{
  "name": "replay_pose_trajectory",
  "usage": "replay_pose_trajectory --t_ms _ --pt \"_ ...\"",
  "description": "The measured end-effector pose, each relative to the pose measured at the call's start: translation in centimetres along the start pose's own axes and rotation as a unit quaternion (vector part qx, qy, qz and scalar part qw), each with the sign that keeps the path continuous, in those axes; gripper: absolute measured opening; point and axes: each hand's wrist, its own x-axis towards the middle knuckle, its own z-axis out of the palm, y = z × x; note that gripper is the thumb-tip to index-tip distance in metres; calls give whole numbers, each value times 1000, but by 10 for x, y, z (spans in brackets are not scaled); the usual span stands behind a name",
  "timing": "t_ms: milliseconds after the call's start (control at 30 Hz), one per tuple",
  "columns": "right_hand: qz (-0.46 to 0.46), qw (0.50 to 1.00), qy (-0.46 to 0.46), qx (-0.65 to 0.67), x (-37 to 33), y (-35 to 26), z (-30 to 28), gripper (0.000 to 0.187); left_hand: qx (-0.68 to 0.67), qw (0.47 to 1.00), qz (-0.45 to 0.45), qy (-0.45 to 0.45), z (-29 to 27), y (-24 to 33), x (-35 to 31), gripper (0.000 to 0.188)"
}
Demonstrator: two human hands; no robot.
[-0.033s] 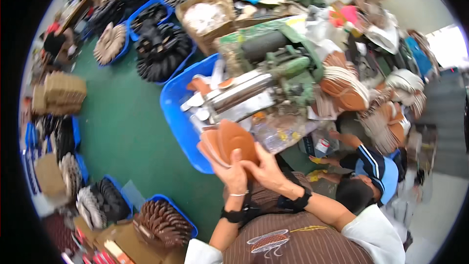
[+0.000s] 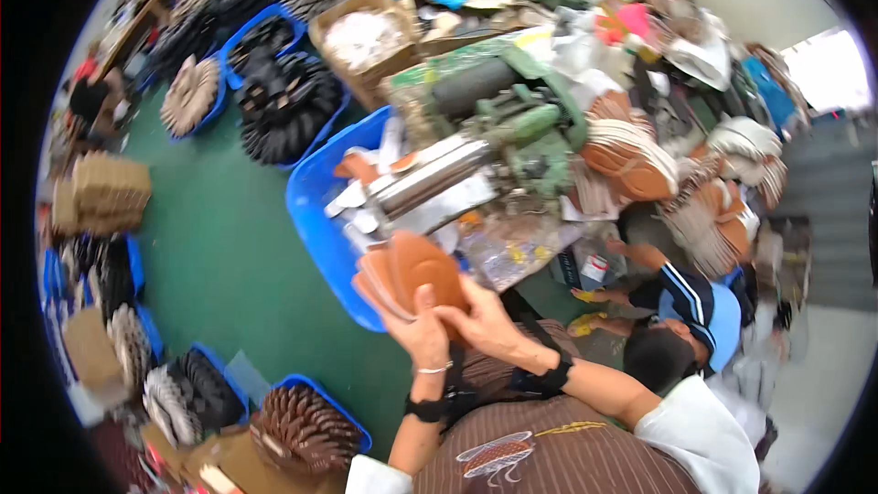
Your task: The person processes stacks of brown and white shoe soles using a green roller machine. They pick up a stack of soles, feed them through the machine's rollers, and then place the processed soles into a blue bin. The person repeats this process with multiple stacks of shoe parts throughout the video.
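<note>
Left hand clamped on fanned orange-brown insoles, thumb on top; right hand gripping same stack's right edge. Insoles at 12 o'clock from wrists. Blue tub at 11, green machine at 1, co-worker at 3.

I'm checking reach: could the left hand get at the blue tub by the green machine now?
Probably yes: the blue tub appears just beyond the left hand, with nothing evident blocking its left rim. That hand isn't free, though: it and the right hand hold brown insole-like pieces.
</note>
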Motion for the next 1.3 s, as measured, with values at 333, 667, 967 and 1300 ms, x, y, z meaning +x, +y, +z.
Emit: replay_pose_trajectory --t_ms 333,667,967,1300 --pt "-107 993 55 -20 2 9 3 42 -120 982 -120 -87 -15 -15 3 59" --pt "51 997 17 63 6 10 -1 40 -25 999 -5 -34 -4 8 10 80" --pt "29 982 76 172 2 15 -10 32 -255 957 -138 15 -18 -19 19 48" --pt "-79 961 258 58 47 50 -47 31 -329 909 -249 -55 -48 -23 40 43"
